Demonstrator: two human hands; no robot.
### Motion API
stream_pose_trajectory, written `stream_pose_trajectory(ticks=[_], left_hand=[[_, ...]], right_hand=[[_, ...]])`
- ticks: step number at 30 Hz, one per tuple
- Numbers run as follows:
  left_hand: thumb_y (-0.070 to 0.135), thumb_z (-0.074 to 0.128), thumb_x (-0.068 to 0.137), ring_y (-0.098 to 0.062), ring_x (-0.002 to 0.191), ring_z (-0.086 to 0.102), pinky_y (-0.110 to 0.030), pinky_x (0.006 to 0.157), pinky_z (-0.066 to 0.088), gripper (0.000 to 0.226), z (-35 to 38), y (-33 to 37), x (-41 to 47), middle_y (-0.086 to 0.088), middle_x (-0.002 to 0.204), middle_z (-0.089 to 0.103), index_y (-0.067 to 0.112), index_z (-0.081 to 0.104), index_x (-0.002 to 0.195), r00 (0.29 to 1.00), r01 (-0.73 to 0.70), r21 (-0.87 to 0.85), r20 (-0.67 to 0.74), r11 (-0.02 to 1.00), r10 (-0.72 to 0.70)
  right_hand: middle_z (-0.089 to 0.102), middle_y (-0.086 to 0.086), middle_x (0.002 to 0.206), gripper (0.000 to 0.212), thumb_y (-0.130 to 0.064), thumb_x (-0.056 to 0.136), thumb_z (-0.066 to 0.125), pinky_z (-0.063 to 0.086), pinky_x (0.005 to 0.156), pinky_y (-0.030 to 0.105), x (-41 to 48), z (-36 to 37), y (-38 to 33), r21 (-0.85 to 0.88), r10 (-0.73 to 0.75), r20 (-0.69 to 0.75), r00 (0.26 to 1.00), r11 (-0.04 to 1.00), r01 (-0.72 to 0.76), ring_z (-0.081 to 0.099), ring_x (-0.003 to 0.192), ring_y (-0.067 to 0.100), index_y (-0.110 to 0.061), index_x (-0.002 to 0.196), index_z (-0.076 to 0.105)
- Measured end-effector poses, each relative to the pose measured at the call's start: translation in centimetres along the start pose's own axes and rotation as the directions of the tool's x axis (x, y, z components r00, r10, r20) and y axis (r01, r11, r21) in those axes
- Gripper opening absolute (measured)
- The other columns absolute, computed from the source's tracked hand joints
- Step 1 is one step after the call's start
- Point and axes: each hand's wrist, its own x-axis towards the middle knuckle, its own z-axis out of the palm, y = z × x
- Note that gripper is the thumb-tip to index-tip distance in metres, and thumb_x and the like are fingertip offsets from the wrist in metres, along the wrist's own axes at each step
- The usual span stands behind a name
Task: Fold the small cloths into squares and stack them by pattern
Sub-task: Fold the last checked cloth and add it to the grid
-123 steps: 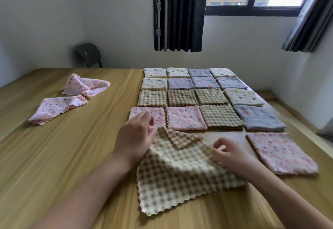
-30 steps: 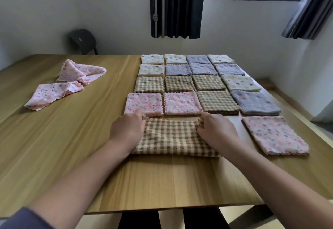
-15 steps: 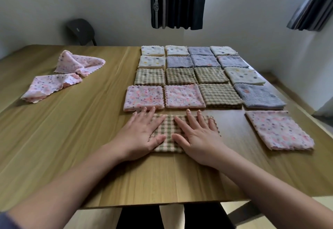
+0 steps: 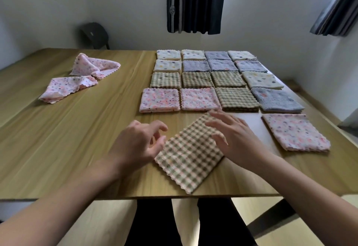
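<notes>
Checked cloth (image 4: 190, 154), folded into a square, lies turned corner-on on the desk (image 4: 77, 139) right in front of me, its near corner almost at the desk's front edge. My left hand (image 4: 138, 143) sits just beside the cloth's left side with its grip slack, the fingers loosely curled on nothing. My right hand (image 4: 237, 138) is spread flat over the cloth's right corner, its grip apart and the fingers straight.

Just beyond the far corner runs a row of folded pieces: a pink spotted square (image 4: 159, 100), a second pink square (image 4: 199, 98), a checked stack (image 4: 237, 98) and a grey square (image 4: 277, 101). More rows stand behind them. A lone pink square (image 4: 296, 132) lies to the right, near the right hand. Well off to the left are a loose pink cloth (image 4: 66, 88) and a crumpled pink cloth (image 4: 95, 65). A dark chair (image 4: 95, 34) stands behind the desk, below a curtain (image 4: 195, 3).

The right hand hides the cloth's right corner, and blur keeps me from telling whether the palm presses down or whether the left thumb touches the edge. The far rows are too small to count layers.

Bare wood opens wide to the left. A narrow strip separates the cloth from the row ahead.
</notes>
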Motion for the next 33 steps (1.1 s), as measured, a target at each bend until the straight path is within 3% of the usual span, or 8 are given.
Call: stream_pose_trajectory(ticks=[2,4,9,12,15,20,26,33], left_hand=[[0.051,0.047,0.086,-0.005,0.103,0.061,-0.039,0.094,0.048,0.045,-0.3,-0.4,-0.2,0.009,0.116,0.066,0.025,0.06,0.12,0.983,-0.107,-0.08,0.141,0.991,0.118],[0.068,0.034,0.087,-0.002,0.14,0.029,-0.034,0.116,0.024,0.069,-0.3,-0.2,-0.5,0.011,0.155,0.031,0.03,0.039,0.144,0.912,-0.169,-0.104,0.361,0.98,0.195],[0.074,0.008,0.081,0.007,0.138,-0.024,-0.033,0.117,-0.015,0.083,0.1,1.3,-2.1,0.02,0.155,-0.021,0.034,-0.014,0.15,0.77,-0.21,0.099,0.63,0.973,0.102],[0.078,0.008,0.079,0.006,0.138,-0.026,-0.033,0.117,-0.017,0.088,0.0,2.1,-2.7,0.016,0.155,-0.024,0.032,-0.017,0.149,0.783,-0.209,0.154,0.618,0.966,0.071],[0.083,0.017,0.079,0.001,0.145,-0.009,-0.035,0.12,0.0,0.094,0.0,2.4,-4.3,0.01,0.159,-0.01,0.028,-0.002,0.153,0.845,-0.213,0.143,0.524,0.967,0.108],[0.057,0.063,0.078,-0.01,0.121,0.053,-0.035,0.093,0.041,0.068,-0.4,1.4,-6.2,0.007,0.137,0.054,0.022,0.048,0.135,0.923,-0.339,0.054,0.211,0.939,0.321],[0.043,0.07,0.082,-0.014,0.13,0.047,-0.036,0.1,0.043,0.055,-0.5,1.4,-6.8,0.002,0.142,0.05,0.02,0.054,0.129,0.932,-0.336,-0.055,0.122,0.94,0.34],[0.026,0.064,0.086,-0.011,0.117,0.06,-0.028,0.098,0.048,0.021,-0.7,3.1,-4.0,0.003,0.116,0.069,0.013,0.071,0.101,0.993,-0.116,-0.491,-0.035,0.863,0.114]], right_hand=[[0.048,-0.001,0.144,0.037,-0.016,0.091,0.053,0.034,0.111,0.046,-0.9,0.3,-0.7,0.047,-0.095,0.002,0.995,0.994,0.095,0.04,0.136,0.02,-0.021,0.127,0.06],[0.041,-0.004,0.15,0.046,-0.026,0.091,0.044,0.021,0.118,0.033,-1.7,0.3,-1.7,0.08,-0.144,0.077,0.987,0.987,0.138,0.031,0.141,0.012,-0.022,0.136,0.052],[-0.016,-0.013,0.155,0.092,-0.075,0.082,0.032,-0.018,0.113,0.019,-4.1,-0.6,-3.6,0.011,-0.198,0.387,0.901,0.978,0.21,-0.024,0.142,0.003,-0.03,0.154,-0.003],[-0.001,0.004,0.16,0.099,-0.075,0.08,0.035,0.003,0.12,0.041,-5.6,1.2,-4.4,-0.153,-0.219,0.36,0.907,0.945,0.288,-0.006,0.148,0.023,-0.017,0.155,0.007],[0.034,0.011,0.153,0.083,-0.065,0.085,0.032,0.032,0.111,0.05,-6.6,2.2,-4.8,-0.218,-0.202,0.283,0.938,0.938,0.268,0.028,0.142,0.028,-0.011,0.147,0.036],[0.026,-0.003,0.157,0.062,-0.046,0.091,0.029,0.005,0.119,0.037,-7.3,1.9,-4.1,-0.005,-0.294,0.245,0.924,0.953,0.304,0.013,0.147,0.016,-0.025,0.149,0.034],[0.035,-0.015,0.152,0.045,-0.034,0.099,0.036,0.014,0.121,0.03,-7.7,1.3,-4.2,0.357,-0.281,0.197,0.939,0.913,0.199,0.019,0.144,-0.001,-0.034,0.143,0.043],[0.068,-0.02,0.112,0.027,-0.024,0.097,0.046,0.045,0.094,0.018,-6.8,-1.0,-5.6,0.798,0.006,0.11,0.994,0.596,-0.091,0.058,0.111,-0.004,-0.035,0.108,0.068]])
